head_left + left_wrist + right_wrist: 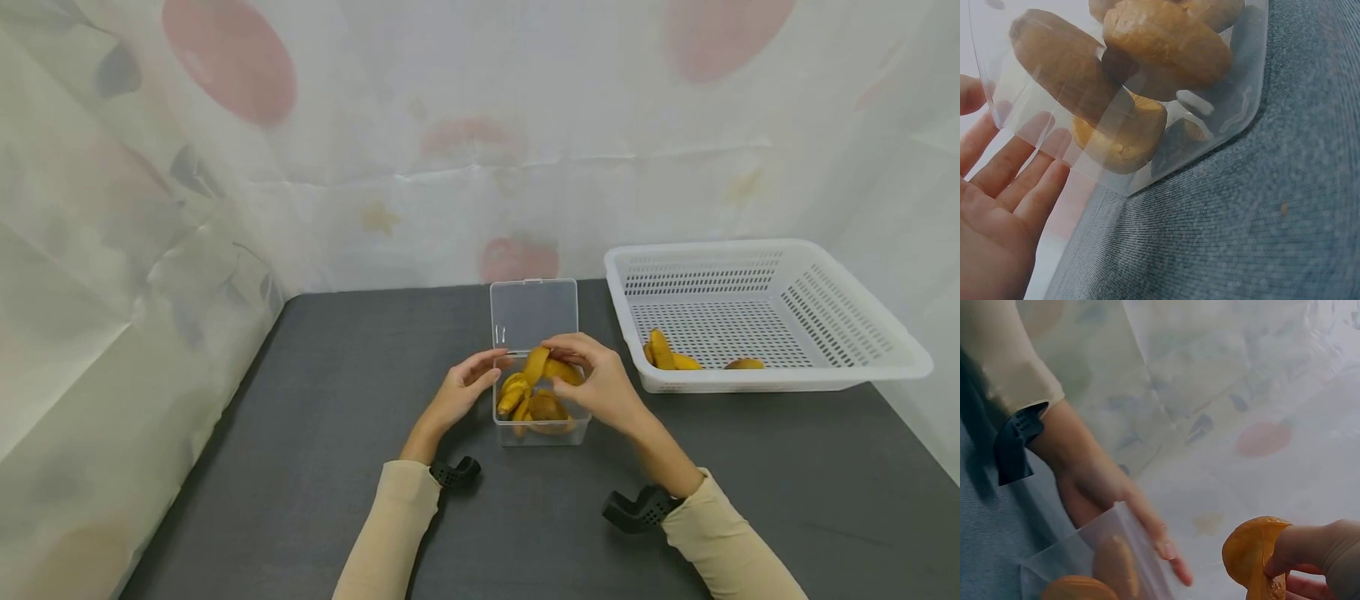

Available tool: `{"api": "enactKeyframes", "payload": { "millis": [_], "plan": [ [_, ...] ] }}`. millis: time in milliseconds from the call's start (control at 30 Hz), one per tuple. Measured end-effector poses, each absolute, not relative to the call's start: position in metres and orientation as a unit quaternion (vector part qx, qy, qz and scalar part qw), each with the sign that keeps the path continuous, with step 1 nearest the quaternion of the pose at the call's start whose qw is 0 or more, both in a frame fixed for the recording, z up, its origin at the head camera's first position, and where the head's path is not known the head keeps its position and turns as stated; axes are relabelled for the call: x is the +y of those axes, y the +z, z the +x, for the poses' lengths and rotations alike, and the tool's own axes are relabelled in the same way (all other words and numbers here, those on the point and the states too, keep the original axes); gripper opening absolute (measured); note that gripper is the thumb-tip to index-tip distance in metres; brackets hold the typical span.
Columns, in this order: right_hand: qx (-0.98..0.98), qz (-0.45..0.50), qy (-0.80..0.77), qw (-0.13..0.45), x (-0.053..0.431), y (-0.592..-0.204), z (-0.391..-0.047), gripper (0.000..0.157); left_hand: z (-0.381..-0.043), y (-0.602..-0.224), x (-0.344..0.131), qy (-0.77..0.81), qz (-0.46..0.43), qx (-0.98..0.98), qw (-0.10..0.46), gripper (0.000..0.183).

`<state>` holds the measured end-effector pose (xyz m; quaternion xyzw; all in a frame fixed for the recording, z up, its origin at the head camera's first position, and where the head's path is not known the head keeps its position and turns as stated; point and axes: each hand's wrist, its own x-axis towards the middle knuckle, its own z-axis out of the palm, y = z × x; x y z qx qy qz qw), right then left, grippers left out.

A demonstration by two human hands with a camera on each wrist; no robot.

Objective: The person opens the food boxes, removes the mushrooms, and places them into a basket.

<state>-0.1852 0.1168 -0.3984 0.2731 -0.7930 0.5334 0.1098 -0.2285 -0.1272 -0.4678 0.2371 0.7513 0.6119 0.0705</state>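
Observation:
A clear plastic box (542, 437) stands on the dark table with its hinged lid (534, 315) raised at the back. Several yellow-brown mushrooms (546, 407) lie inside, and their rounded shapes show through the wall in the left wrist view. My right hand (597, 385) pinches another mushroom (1244, 553) between thumb and fingers, over the box's right side. At the box's left rear edge is my left hand (462, 390). Its fingers (1022, 165) lie extended against the clear wall and hold nothing.
Right of the box is a white perforated basket (847, 379) with a few more mushrooms (663, 352) near its front wall. A patterned sheet (450, 167) hangs behind the table and along its sides. Each wrist wears a black mount (637, 510).

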Motion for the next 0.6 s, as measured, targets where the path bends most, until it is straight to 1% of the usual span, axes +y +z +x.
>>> {"api": "enactKeyframes", "payload": {
  "millis": [300, 600],
  "plan": [
    [-0.755, 0.291, 0.564, 0.162, 0.135, -0.39, -0.19, 0.046, -0.228, -0.467, -0.126, 0.613, 0.24, 0.75, 0.07, 0.04],
    [-0.75, 0.275, 0.57, 0.19, 0.162, -0.383, -0.197, 0.047, -0.229, -0.468, -0.126, 0.612, 0.239, 0.751, 0.065, 0.041]
  ]
}}
